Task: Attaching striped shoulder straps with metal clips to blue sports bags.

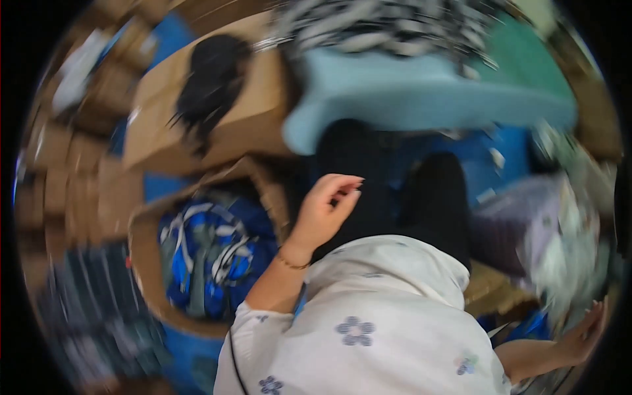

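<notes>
My left hand (329,203) hovers over my lap, its fingers loosely curled. A gap shows between thumb and fingertips, and nothing is visible in it. Left of that forearm stands an open cardboard box (150,289) holding bunched blue and white packaged goods (210,253). Far out at the right rim, my right hand (582,332) reaches sideways with its fingers apart. It is nearest to a pile of clear and whitish plastic bags (566,263); whether it touches them I cannot tell.
A closed cardboard box (158,118) with a black bundle (214,82) on it stands ahead left. Ahead is a light blue bench-like surface (408,89) with black-and-white patterned cloth (388,23) behind. Cardboard boxes (85,171) are stacked at left, above dark wrapped packs (99,283).
</notes>
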Action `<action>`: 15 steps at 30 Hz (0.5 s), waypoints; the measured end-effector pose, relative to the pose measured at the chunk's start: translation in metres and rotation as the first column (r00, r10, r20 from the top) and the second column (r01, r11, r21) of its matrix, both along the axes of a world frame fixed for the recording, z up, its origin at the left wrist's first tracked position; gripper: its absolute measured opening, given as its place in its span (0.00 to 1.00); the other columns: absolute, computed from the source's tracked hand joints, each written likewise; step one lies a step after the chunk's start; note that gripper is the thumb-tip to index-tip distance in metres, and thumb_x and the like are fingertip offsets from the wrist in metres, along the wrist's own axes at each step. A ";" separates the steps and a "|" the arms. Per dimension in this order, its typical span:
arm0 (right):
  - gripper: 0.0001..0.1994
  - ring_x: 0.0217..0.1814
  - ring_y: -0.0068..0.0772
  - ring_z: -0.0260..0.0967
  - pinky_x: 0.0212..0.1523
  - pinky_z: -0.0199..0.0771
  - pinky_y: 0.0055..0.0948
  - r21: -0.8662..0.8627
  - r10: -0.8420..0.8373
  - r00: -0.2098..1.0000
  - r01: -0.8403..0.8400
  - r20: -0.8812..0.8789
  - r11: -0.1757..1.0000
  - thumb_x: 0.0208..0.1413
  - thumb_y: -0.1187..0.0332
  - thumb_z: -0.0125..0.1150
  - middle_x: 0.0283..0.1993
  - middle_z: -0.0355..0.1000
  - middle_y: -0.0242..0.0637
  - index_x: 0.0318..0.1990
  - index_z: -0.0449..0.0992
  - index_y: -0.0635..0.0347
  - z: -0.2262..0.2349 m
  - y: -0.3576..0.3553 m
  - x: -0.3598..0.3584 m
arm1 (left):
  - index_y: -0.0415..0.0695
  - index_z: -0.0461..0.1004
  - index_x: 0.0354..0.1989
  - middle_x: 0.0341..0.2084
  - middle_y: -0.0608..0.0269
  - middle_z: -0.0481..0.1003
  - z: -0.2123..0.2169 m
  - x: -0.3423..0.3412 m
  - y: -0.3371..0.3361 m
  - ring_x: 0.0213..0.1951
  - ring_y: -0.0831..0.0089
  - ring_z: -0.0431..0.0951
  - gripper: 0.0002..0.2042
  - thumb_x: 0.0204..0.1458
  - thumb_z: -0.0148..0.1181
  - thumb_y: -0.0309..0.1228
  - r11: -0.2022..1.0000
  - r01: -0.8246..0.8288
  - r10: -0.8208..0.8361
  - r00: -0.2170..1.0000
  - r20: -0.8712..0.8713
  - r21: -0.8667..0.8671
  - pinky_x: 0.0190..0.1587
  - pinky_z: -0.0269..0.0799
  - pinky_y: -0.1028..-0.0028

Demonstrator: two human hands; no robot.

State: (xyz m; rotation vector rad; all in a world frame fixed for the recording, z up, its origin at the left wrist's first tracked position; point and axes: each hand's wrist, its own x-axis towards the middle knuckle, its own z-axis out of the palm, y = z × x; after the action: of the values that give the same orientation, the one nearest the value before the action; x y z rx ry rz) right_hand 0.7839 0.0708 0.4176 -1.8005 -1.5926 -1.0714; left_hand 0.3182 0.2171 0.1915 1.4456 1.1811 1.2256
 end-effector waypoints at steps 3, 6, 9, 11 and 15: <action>0.11 0.44 0.30 0.75 0.45 0.74 0.21 -0.084 0.090 0.920 -0.132 -0.382 0.988 0.61 0.72 0.55 0.45 0.76 0.40 0.48 0.77 0.66 -0.045 0.084 -0.029 | 0.40 0.74 0.45 0.38 0.61 0.73 -0.011 -0.040 -0.035 0.37 0.75 0.74 0.10 0.54 0.58 0.22 0.978 -0.209 0.209 0.978 -0.015 -0.011 0.37 0.71 0.79; 0.10 0.42 0.30 0.74 0.42 0.74 0.23 -0.283 0.392 0.862 -0.482 -0.321 0.829 0.60 0.75 0.57 0.43 0.76 0.42 0.47 0.76 0.67 -0.055 0.149 -0.069 | 0.41 0.75 0.46 0.38 0.63 0.74 -0.041 -0.097 -0.079 0.38 0.77 0.75 0.10 0.54 0.58 0.23 0.870 -0.488 0.458 0.851 -0.257 -0.067 0.40 0.70 0.80; 0.10 0.44 0.33 0.73 0.42 0.73 0.26 -0.410 0.573 0.762 -0.646 -0.302 0.644 0.58 0.80 0.55 0.44 0.75 0.44 0.46 0.75 0.69 -0.055 0.181 -0.111 | 0.39 0.74 0.45 0.40 0.57 0.74 -0.117 -0.171 -0.132 0.39 0.69 0.76 0.12 0.53 0.60 0.28 0.638 -0.764 0.616 0.584 -0.529 -0.100 0.41 0.72 0.73; 0.12 0.43 0.38 0.73 0.42 0.73 0.30 -0.495 0.519 0.660 -0.751 -0.543 0.437 0.52 0.79 0.60 0.44 0.75 0.42 0.46 0.74 0.66 -0.068 0.183 -0.147 | 0.39 0.72 0.48 0.44 0.46 0.72 -0.151 -0.201 -0.158 0.48 0.50 0.72 0.17 0.50 0.61 0.31 0.482 -0.876 0.549 0.323 -0.771 -0.024 0.52 0.69 0.61; 0.22 0.42 0.45 0.73 0.42 0.74 0.37 -0.786 0.563 0.556 -0.511 -0.612 -0.350 0.40 0.71 0.69 0.40 0.74 0.43 0.47 0.75 0.58 -0.106 0.174 -0.207 | 0.41 0.66 0.56 0.50 0.46 0.69 -0.217 -0.240 -0.238 0.54 0.50 0.66 0.28 0.43 0.63 0.31 0.086 -0.990 0.380 0.133 -0.915 -0.108 0.58 0.63 0.58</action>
State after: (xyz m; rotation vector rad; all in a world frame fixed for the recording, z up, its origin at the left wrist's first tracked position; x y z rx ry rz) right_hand 0.5767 0.2446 0.3116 -0.9028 -3.1368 0.9436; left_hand 0.0777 -0.0208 -0.0253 0.3592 2.9530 0.4165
